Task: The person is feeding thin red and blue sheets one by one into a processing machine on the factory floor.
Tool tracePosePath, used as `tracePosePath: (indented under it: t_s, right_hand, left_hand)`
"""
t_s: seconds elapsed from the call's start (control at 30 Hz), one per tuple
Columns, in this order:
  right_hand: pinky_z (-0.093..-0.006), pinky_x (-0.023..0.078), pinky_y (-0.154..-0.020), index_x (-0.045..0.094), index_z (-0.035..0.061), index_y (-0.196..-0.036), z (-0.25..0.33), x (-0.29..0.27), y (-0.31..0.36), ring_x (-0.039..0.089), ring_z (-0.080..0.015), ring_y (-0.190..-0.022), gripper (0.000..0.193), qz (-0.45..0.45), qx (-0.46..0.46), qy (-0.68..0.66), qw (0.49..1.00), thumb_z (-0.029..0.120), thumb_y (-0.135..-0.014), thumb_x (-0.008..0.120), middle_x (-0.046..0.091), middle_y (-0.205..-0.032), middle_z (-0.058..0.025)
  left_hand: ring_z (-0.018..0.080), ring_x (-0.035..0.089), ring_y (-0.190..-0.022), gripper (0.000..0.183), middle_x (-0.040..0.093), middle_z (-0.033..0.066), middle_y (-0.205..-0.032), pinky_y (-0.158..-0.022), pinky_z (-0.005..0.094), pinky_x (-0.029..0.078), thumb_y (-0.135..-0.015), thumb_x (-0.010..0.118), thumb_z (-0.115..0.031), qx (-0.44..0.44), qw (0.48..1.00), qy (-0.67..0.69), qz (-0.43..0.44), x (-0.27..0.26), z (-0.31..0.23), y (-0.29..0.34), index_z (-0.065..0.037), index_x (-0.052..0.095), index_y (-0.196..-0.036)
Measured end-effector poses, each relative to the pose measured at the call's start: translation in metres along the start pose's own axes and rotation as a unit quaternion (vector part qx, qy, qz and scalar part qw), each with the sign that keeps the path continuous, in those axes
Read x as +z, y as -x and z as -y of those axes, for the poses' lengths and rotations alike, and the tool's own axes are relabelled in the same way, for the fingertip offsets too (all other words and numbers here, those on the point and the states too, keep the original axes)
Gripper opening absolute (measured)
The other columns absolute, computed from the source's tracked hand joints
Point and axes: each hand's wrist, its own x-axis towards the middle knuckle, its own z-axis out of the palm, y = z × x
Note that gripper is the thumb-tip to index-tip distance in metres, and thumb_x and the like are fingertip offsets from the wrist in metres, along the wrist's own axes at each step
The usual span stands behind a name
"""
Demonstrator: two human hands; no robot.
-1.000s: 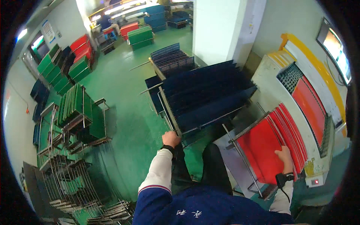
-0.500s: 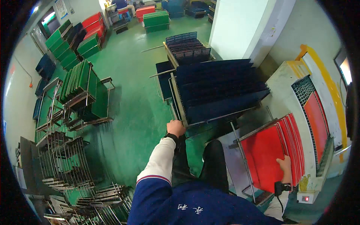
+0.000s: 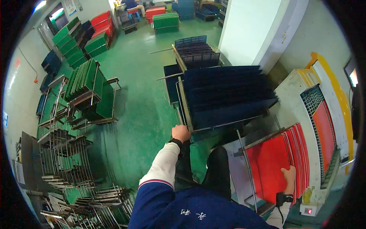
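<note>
My left hand (image 3: pixel 181 133) is a closed fist at the near left corner of a metal rack (image 3: pixel 187 114). Whatever lies inside that fist is hidden. Dark blue boards (image 3: pixel 228 99) stand in a row in this rack. To the right, my right hand (image 3: pixel 289 177) is on the red boards (image 3: pixel 268 164), its thumb against the front face of one and its other fingers out of sight at the edge. The red boards lean together in a rack with thin metal rods (image 3: pixel 248 171).
Beside the red boards stands a pale machine (image 3: pixel 293 87) with a slot holding an orange-red board (image 3: pixel 324 126). Racks of green boards (image 3: pixel 82 82) and stacked metal frames (image 3: pixel 66 156) line the left. A white pillar (image 3: pixel 248 30) rises behind the blue boards. A person (image 3: pixel 133 5) sits far back.
The whole view has shifted a little, so the racks appear slightly farther right and lower. Both hands keep their places on the racks and boards.
</note>
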Motion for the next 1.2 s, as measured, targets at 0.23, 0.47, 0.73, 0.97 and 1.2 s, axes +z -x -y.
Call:
tracePosePath:
  t_s: [0.23, 0.47, 0.73, 0.97, 1.2]
  right_hand:
    - [-0.0426, 0.051, -0.081, 0.069, -0.0045, -0.099, 0.041, -0.017, 0.019, 0.067, -0.0361, -0.091, 0.036, -0.001, -0.016, -0.011, 1.000, 0.014, -0.069, 0.077, 0.071, -0.095, -0.0205]
    - [-0.0420, 0.052, -0.081, 0.069, -0.0050, -0.099, 0.046, -0.019, 0.021, 0.068, -0.0353, -0.092, 0.036, 0.008, -0.009, -0.011, 1.000, 0.015, -0.069, 0.076, 0.071, -0.095, -0.0212]
    - [-0.0423, 0.052, -0.081, 0.068, -0.0060, -0.098, 0.034, -0.013, 0.016, 0.068, -0.0359, -0.091, 0.037, 0.007, -0.022, -0.032, 0.999, 0.015, -0.069, 0.076, 0.071, -0.097, -0.0220]
    - [-0.0427, 0.052, -0.080, 0.069, -0.0058, -0.099, 0.036, -0.013, 0.016, 0.068, -0.0370, -0.091, 0.037, -0.003, -0.018, -0.017, 1.000, 0.015, -0.069, 0.077, 0.071, -0.096, -0.0225]
    - [-0.0418, 0.052, -0.080, 0.069, -0.0050, -0.098, 0.034, -0.013, 0.017, 0.068, -0.0362, -0.090, 0.036, -0.001, -0.016, -0.014, 1.000, 0.015, -0.069, 0.078, 0.071, -0.095, -0.0212]
  left_hand:
    - [0.0334, 0.066, -0.095, 0.029, 0.072, 0.0146, -0.094, -0.079, 0.0451, 0.053, -0.079, 0.062, -0.032, 0.000, 1.000, -0.010, -0.019, 0.004, -0.001, 0.001, -0.007, 0.075, -0.088]
    - [0.0324, 0.066, -0.096, 0.030, 0.072, 0.0142, -0.096, -0.080, 0.0442, 0.053, -0.076, 0.066, -0.033, 0.001, 1.000, -0.013, -0.014, 0.003, 0.000, 0.002, -0.008, 0.075, -0.089]
    - [0.0329, 0.066, -0.096, 0.030, 0.072, 0.0148, -0.095, -0.081, 0.0444, 0.052, -0.077, 0.064, -0.033, 0.003, 1.000, -0.004, -0.015, -0.003, -0.004, 0.007, -0.007, 0.075, -0.089]
    - [0.0334, 0.066, -0.096, 0.031, 0.072, 0.0152, -0.095, -0.080, 0.0444, 0.052, -0.078, 0.062, -0.032, 0.011, 1.000, 0.002, -0.020, 0.000, 0.000, 0.006, -0.007, 0.075, -0.089]
    - [0.0329, 0.065, -0.098, 0.031, 0.071, 0.0149, -0.097, -0.083, 0.0441, 0.052, -0.079, 0.063, -0.032, 0.006, 1.000, 0.001, -0.004, -0.001, -0.002, 0.005, -0.007, 0.075, -0.092]
